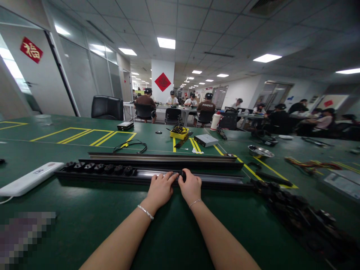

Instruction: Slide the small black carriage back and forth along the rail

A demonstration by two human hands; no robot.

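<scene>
A long black channel [222,179] with a shiny inner strip lies across the green table in front of me. Several round black parts [108,169] sit in a row in its left portion. My left hand [161,188] rests over the middle of the channel, fingers spread and pointing right. Beside it, my right hand [190,187] pinches a small black part [183,175] between thumb and index finger, at the channel. The fingertips of both hands nearly meet. Behind lies a second long dark rail [163,157], parallel to the first.
A white power strip [32,179] lies at the left. A heap of black parts [303,213] covers the right front. Further back are a yellow box [179,135], a grey box [206,140] and a metal bowl [260,151]. People sit at far tables.
</scene>
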